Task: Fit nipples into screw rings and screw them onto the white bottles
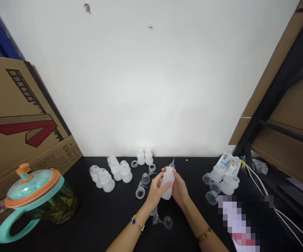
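Both my hands hold one white translucent plastic bottle (167, 182) upright over the black table (109, 217). My left hand (155, 190) wraps round its left side and my right hand (179, 189) wraps round its right side. A thin clear nozzle (172, 163) sticks up just behind the bottle top. Below my wrists lie small clear funnel-like parts (164, 221).
Several white bottles (114, 173) and clear rings (140, 192) lie to the left and behind my hands. More bottles and clear cups (223, 180) sit at the right by white cables (258, 189). A teal-and-orange lidded jug (36, 199) stands front left beside a cardboard box (17, 119).
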### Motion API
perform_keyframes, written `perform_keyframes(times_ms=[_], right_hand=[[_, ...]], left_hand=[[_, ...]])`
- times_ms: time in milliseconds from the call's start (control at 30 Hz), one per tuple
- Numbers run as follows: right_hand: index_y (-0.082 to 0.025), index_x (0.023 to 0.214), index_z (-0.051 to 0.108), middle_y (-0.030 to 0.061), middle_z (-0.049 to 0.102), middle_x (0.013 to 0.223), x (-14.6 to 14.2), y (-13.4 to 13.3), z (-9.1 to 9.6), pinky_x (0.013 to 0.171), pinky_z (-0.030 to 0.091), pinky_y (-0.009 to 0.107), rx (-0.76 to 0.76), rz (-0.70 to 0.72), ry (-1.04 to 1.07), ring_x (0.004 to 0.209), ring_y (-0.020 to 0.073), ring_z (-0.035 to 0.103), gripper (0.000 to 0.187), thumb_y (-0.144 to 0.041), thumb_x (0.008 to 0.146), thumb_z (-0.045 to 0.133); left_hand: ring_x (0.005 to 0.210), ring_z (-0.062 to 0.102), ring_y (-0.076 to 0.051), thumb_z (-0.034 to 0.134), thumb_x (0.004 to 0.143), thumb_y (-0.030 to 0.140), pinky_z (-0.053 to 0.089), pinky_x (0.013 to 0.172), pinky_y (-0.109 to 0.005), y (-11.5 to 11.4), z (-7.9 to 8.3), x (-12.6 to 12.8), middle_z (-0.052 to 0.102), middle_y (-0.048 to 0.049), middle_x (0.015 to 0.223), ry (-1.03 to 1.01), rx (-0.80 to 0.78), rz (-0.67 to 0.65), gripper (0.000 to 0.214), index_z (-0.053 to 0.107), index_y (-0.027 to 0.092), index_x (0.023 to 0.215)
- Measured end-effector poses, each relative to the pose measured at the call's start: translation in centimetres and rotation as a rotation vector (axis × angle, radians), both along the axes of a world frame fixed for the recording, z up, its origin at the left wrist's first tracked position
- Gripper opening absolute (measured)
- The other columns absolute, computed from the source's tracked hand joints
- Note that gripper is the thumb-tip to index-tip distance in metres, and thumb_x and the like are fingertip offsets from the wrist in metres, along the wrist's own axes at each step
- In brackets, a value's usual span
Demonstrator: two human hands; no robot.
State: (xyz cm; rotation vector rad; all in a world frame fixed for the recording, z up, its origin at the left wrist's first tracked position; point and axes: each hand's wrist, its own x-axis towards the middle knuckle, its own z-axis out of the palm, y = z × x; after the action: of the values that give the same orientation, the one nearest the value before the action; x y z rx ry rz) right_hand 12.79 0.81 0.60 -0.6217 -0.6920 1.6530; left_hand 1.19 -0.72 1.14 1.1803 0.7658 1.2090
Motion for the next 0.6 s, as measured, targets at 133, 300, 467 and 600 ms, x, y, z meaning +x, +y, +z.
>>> perform_keyframes(times_ms=[133, 300, 467, 600], right_hand=[[-0.022, 0.102, 0.074, 0.0066, 0.073, 0.113, -0.05, -0.01, 0.11, 0.061, 0.05, 0.033, -0.015, -0.016, -0.013, 0.076, 0.0226, 0.067, 0.044, -0.058, 0.077, 0.072], [-0.022, 0.105, 0.073, 0.0063, 0.073, 0.114, -0.01, -0.15, 0.09, 0.062, 0.05, 0.032, -0.014, 0.004, 0.008, 0.077, 0.0218, 0.067, 0.042, -0.056, 0.08, 0.07], [-0.021, 0.102, 0.074, 0.0061, 0.074, 0.111, -0.03, -0.15, 0.11, 0.065, 0.05, 0.032, -0.029, -0.008, 0.024, 0.077, 0.0214, 0.066, 0.042, -0.055, 0.077, 0.074], [-0.021, 0.101, 0.074, 0.0056, 0.074, 0.11, -0.11, -0.09, 0.23, 0.061, 0.048, 0.031, -0.031, -0.011, 0.014, 0.074, 0.0207, 0.065, 0.043, -0.056, 0.075, 0.075]], left_hand=[[0.064, 0.066, -0.017, 0.08, 0.074, 0.047, 0.055, 0.064, -0.029, -0.04, -0.06, -0.06, 0.072, -0.0055, 0.081, 0.01, 0.014, 0.007, 0.061, 0.061, 0.012, 0.121], [0.068, 0.067, -0.018, 0.078, 0.076, 0.047, 0.054, 0.065, -0.028, 0.01, -0.21, -0.05, 0.072, -0.0058, 0.083, 0.009, 0.033, 0.006, 0.06, 0.061, 0.012, 0.122], [0.068, 0.067, -0.018, 0.079, 0.076, 0.046, 0.053, 0.066, -0.027, 0.08, -0.26, -0.07, 0.072, -0.0049, 0.081, 0.001, 0.037, 0.004, 0.057, 0.062, 0.012, 0.118], [0.063, 0.065, -0.016, 0.08, 0.075, 0.044, 0.051, 0.061, -0.025, 0.11, -0.22, -0.12, 0.069, -0.0031, 0.074, -0.004, 0.043, -0.003, 0.053, 0.063, 0.011, 0.113]])
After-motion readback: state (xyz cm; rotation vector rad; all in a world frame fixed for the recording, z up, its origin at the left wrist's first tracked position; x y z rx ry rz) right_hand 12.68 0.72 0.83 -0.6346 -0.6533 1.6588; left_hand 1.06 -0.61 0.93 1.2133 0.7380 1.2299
